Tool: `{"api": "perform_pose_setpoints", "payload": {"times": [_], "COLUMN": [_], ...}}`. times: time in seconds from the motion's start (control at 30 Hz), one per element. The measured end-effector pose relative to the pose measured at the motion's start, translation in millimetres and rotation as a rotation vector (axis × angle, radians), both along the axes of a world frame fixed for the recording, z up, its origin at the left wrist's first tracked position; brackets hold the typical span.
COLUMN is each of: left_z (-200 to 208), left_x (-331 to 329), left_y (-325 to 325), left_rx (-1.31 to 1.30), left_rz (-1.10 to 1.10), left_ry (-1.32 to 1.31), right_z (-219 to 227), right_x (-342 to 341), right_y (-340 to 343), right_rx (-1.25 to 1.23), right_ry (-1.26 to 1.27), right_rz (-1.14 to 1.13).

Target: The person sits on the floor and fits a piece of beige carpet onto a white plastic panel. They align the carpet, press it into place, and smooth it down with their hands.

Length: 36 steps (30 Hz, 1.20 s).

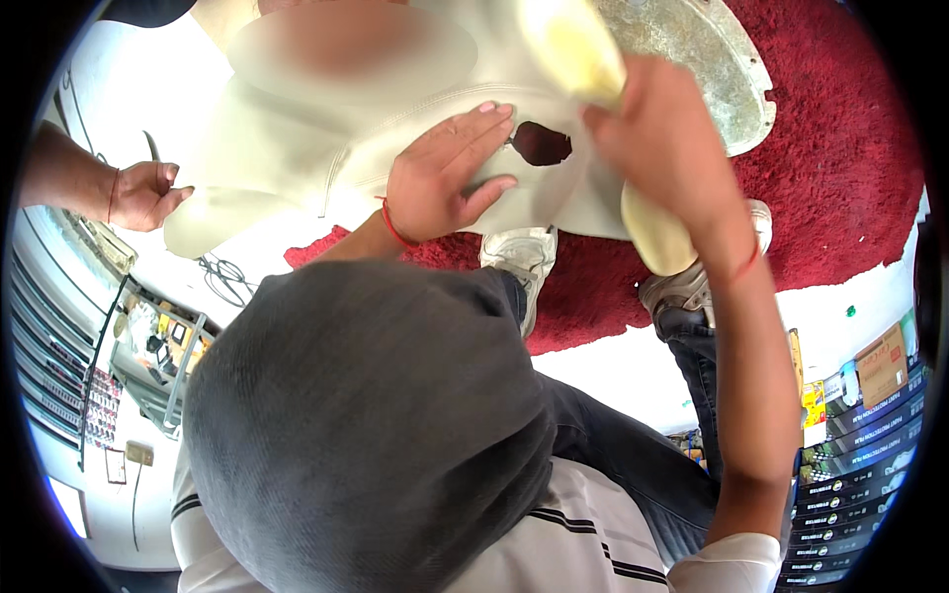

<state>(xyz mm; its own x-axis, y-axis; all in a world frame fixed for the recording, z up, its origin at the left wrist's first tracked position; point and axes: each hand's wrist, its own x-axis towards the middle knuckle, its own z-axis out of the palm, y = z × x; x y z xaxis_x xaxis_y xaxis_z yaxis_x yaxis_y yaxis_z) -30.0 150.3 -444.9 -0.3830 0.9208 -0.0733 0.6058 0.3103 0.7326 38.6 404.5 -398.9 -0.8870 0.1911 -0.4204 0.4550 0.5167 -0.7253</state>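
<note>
Left hand [445,178] flat on cream mannequin torso [287,148], right hand [647,128] apparently gripping it.

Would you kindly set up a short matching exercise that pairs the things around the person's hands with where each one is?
Things:
1. left hand
2. right hand
3. another person's hand
4. round grey metal base plate

Places:
A. on the dark red carpet
B. flat on the cream mannequin torso, beside a dark hole
C. at the far left, past the torso's edge
D. gripping the pale yellow mannequin arm

Pairs: 1-B, 2-D, 3-C, 4-A
</note>
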Motion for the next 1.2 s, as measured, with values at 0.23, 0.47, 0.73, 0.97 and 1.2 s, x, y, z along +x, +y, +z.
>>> {"api": "perform_pose_setpoints", "payload": {"times": [0.23, 0.47, 0.73, 0.97, 1.2], "left_z": [-42, -12, -5, -4, 0], "left_x": [19, 0, -3, -4, -9], "left_y": [-43, -5, -3, -6, 1], "left_rx": [0.034, 0.147, 0.081, 0.118, 0.091], "left_rz": [0.494, 0.1, 0.153, 0.116, 0.074], "left_ry": [-1.111, 0.018, 0.121, 0.027, -0.027], "right_z": [83, 62, 36, 66, 119], "right_x": [30, -14, -23, -20, 2], "right_y": [-84, 18, 45, 41, -21], "right_rx": [0.16, 0.139, -0.076, -0.319, -0.566], "right_ry": [0.054, -0.025, -0.354, -0.401, -0.346], "right_rz": [0.186, 0.098, -0.075, -0.06, -0.071]}}
